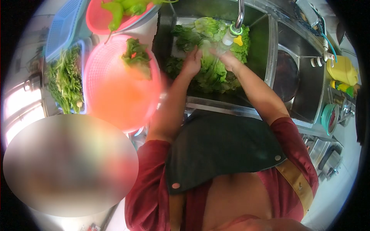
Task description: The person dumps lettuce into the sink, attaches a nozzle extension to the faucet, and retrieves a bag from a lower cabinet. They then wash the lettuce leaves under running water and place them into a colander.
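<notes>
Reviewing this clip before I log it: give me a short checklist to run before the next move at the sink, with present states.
1. Both hands on the lettuce: left hand and right hand touch it: ok.
2. Lettuce under the faucet: ok.
3. Water running: cannot tell.
4. Pink colander within reach beside the sink: ok.
5. Room in the colander: only a few leaves: ok.

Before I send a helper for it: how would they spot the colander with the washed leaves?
Start at the steel sink, where both hands are in lettuce. Just left of it sits a pink colander holding one small bunch of leaves; the smaller pink basket behind holds green peppers.
</notes>
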`<state>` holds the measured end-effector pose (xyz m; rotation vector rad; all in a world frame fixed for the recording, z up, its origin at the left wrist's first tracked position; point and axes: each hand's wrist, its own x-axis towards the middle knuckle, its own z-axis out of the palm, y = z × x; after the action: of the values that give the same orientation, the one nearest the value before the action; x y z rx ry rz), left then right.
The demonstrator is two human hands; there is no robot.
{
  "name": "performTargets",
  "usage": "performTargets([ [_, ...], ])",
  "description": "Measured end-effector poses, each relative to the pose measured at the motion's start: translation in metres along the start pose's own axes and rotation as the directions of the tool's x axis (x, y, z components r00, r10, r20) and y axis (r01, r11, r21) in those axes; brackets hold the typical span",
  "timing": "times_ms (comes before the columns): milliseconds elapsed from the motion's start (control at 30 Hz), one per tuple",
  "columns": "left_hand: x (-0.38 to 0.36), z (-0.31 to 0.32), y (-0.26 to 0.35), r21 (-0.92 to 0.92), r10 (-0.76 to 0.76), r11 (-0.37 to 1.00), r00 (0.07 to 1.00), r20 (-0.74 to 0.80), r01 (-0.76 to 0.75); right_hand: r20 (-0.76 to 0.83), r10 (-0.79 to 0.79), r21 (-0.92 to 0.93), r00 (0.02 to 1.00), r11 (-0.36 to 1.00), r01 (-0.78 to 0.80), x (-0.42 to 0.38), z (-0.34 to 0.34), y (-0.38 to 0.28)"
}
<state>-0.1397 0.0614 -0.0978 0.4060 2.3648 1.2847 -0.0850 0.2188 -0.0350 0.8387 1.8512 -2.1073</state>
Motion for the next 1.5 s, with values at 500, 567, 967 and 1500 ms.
performTargets([
  [500, -0.005, -0.023, 0.037, -0.765, -0.213, 0.510, 0.920, 0.330, 0.392, 0.037, 0.179, -0.041, 0.983, 0.983, -0.177, 0.024, -0.021, 0.005],
  [567, -0.004, -0.020, 0.031, -0.702, -0.267, 0.627, 0.940, 0.214, 0.338, 0.093, 0.177, -0.154, 0.980, 0.975, -0.162, 0.008, -0.014, -0.008],
  [967, -0.007, -0.021, 0.032, -0.132, -0.001, 0.991, 0.987, 0.162, 0.023, 0.282, -0.050, -0.339, 0.958, 0.929, 0.149, 0.007, -0.028, -0.020],
  [1500, -0.022, 0.013, 0.044, -0.021, 0.106, 0.994, 0.989, 0.100, -0.105, 0.124, -0.427, -0.241, 0.896, 0.863, 0.444, 0.028, -0.020, 0.004],
])
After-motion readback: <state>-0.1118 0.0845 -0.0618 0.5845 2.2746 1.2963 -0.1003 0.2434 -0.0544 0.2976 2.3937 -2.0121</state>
